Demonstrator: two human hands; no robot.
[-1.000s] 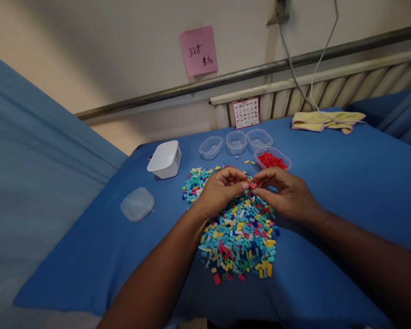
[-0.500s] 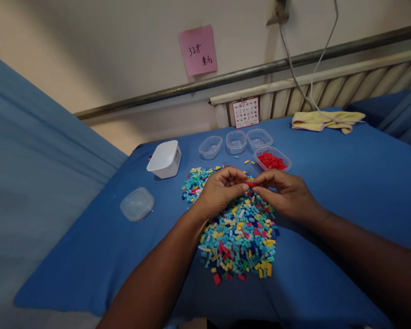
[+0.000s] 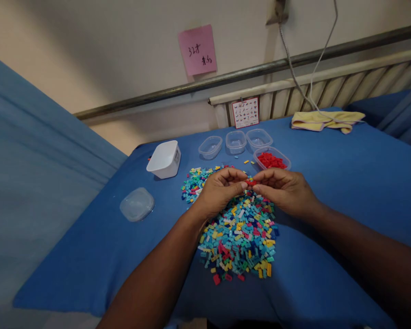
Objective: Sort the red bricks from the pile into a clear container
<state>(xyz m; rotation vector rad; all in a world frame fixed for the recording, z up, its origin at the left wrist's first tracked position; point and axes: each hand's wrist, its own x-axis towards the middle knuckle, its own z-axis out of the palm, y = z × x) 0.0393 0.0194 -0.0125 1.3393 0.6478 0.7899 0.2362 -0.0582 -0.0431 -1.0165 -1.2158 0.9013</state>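
Note:
Between the fingertips of both hands is a small red piece that looks like joined building bricks [image 3: 250, 183]. My left hand [image 3: 222, 189] pinches it from the left, thumb against fingers. My right hand [image 3: 286, 189] pinches its other end. Both hands hover over a loose pile of small building bricks [image 3: 241, 237] in turquoise, yellow, pink, white and dark blue. Just behind my right hand stands a clear plastic tub [image 3: 287, 161] holding red bricks [image 3: 270, 160]. My fingers partly hide the held piece.
Three clear tubs [image 3: 236, 142] stand in a row at the back. A white bin [image 3: 164, 160] and a clear lid [image 3: 137, 204] lie to the left on the blue cloth [image 3: 99, 242]. A yellow towel [image 3: 325, 121], a printed card [image 3: 245, 113] and the radiator [image 3: 356, 82] are behind.
The fingers of my right hand have shifted slightly on the red piece, so a bit more of it shows. Everything else stays in place.

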